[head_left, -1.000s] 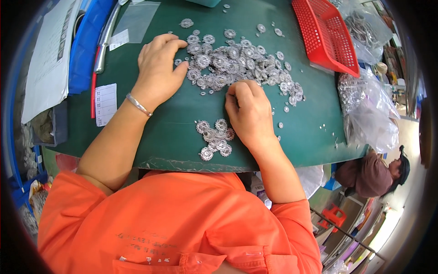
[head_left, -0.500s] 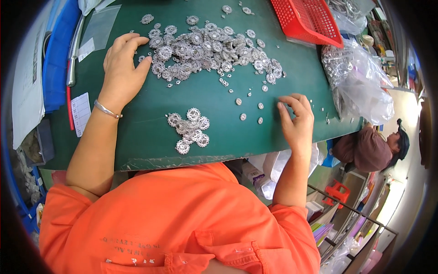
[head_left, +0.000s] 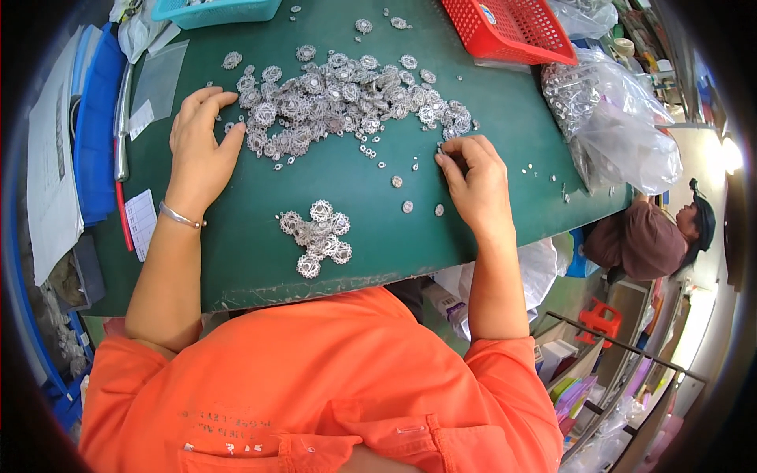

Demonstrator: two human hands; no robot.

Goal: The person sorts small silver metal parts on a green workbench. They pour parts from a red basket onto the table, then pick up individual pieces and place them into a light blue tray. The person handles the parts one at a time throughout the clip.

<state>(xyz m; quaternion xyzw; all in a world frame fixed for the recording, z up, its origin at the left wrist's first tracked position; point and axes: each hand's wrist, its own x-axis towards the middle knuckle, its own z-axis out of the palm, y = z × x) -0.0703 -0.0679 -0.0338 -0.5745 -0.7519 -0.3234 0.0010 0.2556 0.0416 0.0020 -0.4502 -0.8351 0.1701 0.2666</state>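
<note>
A heap of silver filigree flower-shaped metal pieces spreads across the green tabletop. At its left edge my left hand rests with fingers curved and thumb apart, holding nothing. My right hand is at the heap's lower right, thumb and forefinger pinched at a small round silver piece, mostly hidden by the fingertips. Nearer me lies a separate cluster of filigree flowers. Several loose small discs lie between that cluster and my right hand.
A red perforated basket and a teal basket stand at the back. Clear plastic bags of metal parts lie at the right. Blue bins and a paper label are at the left. Another person sits beyond the right edge.
My right hand has moved left and up to the heap's lower right, its fingers closing to a pinch. My left hand stays by the heap. The view has shifted, bringing in the teal basket.
</note>
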